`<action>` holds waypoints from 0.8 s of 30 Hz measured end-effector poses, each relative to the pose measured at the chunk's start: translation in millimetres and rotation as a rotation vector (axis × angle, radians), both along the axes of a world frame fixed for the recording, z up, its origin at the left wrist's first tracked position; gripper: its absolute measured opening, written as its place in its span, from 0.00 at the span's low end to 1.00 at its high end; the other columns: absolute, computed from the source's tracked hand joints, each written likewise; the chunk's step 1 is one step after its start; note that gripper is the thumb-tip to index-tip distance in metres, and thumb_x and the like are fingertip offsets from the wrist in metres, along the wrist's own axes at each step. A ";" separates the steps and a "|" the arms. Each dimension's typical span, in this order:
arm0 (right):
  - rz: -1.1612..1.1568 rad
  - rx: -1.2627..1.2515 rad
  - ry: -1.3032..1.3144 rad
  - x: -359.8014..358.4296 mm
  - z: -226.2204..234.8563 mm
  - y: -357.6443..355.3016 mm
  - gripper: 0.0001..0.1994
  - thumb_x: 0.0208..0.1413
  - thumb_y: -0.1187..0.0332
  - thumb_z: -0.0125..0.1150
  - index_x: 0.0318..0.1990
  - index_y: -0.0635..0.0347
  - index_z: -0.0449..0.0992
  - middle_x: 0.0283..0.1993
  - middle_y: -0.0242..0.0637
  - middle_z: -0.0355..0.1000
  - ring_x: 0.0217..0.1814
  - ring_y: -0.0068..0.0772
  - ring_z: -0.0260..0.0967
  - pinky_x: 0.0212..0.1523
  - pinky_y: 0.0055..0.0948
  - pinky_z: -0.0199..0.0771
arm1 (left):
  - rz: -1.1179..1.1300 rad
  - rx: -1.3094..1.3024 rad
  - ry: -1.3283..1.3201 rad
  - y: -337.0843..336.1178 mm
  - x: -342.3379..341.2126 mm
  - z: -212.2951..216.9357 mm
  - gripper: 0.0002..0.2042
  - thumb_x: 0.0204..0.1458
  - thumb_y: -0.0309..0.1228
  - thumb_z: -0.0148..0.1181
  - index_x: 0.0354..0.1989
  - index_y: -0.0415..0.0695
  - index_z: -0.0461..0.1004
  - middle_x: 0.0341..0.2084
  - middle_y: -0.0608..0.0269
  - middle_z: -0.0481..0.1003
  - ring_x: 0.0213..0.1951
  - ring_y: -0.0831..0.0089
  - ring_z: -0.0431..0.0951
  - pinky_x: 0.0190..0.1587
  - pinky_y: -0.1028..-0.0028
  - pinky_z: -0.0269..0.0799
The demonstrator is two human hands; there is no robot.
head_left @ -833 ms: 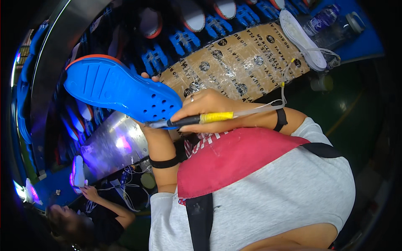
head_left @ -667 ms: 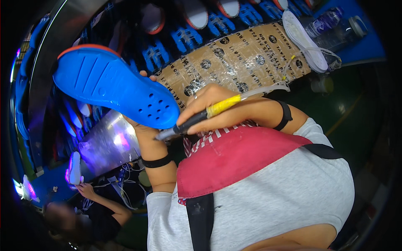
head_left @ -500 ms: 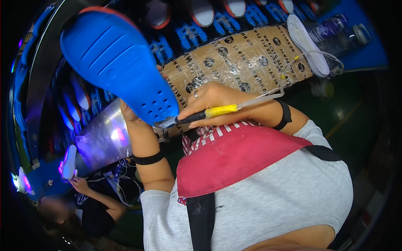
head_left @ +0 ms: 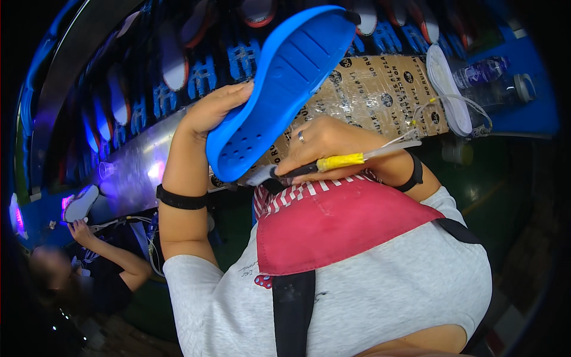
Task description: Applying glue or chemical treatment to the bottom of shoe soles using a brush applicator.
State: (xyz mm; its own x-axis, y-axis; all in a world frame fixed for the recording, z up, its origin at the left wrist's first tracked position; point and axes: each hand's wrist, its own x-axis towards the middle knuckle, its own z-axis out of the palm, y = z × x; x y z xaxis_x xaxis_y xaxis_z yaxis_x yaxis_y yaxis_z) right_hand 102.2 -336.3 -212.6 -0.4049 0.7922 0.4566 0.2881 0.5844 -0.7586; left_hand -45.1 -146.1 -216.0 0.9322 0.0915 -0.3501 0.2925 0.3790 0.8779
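Observation:
My left hand (head_left: 221, 108) is closed on the outer side of a blue shoe sole (head_left: 270, 95), which is raised in front of me and tilted. Grooves cross its broad end, and small round holes dot its heel. In my right hand (head_left: 327, 143) is a glue brush (head_left: 341, 162) with a black handle, a yellow wrapped section and a thin clear tube at its back end. The pale bristles are close beside the sole's heel; whether they touch it I cannot tell.
Printed cardboard (head_left: 380, 89) under clear film covers the bench. A white sole (head_left: 449, 89) lies at the right, near a purple-labelled bottle (head_left: 483, 70) and a clear bottle (head_left: 504, 90). Blue racks (head_left: 241, 59) with soles line the far side. A co-worker's hand (head_left: 80, 232) holds a sole at left.
The blue sole has swung round, its broad end now pointing up and right. My left hand now shows on its outer side. My right hand and brush have shifted slightly right.

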 end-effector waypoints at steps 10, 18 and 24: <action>-0.075 0.072 -0.168 1.4 -0.5 -5.5 0.12 0.37 0.71 0.66 0.35 0.52 0.79 0.25 0.33 0.72 0.28 0.32 0.70 0.29 0.27 0.71 | -0.134 0.148 0.144 12.0 12.2 -29.5 0.23 0.49 0.46 0.57 0.47 0.39 0.72 0.38 0.56 0.75 0.36 0.74 0.76 0.38 0.76 0.72; -0.190 0.138 -0.213 4.9 -6.3 -9.9 0.13 0.38 0.72 0.66 0.36 0.50 0.79 0.22 0.34 0.67 0.25 0.31 0.67 0.26 0.26 0.70 | -0.158 0.167 0.370 10.6 0.5 -5.5 0.25 0.51 0.44 0.55 0.52 0.38 0.66 0.44 0.53 0.71 0.42 0.70 0.74 0.44 0.73 0.70; -0.297 0.131 -0.128 6.3 -19.8 -11.1 0.11 0.41 0.71 0.65 0.36 0.50 0.79 0.22 0.35 0.70 0.25 0.35 0.68 0.28 0.29 0.69 | -0.047 0.050 0.352 11.3 -11.1 -7.4 0.22 0.54 0.43 0.52 0.50 0.37 0.69 0.40 0.52 0.74 0.38 0.69 0.77 0.41 0.72 0.73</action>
State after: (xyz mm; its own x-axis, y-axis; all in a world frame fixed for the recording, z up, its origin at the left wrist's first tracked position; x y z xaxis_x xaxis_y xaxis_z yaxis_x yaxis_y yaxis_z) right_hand 108.5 -347.5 -232.5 -0.2260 0.8221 0.5226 0.5481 0.5508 -0.6294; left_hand -56.2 -134.7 -223.4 0.7589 0.0766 -0.6467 0.5965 0.3169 0.7374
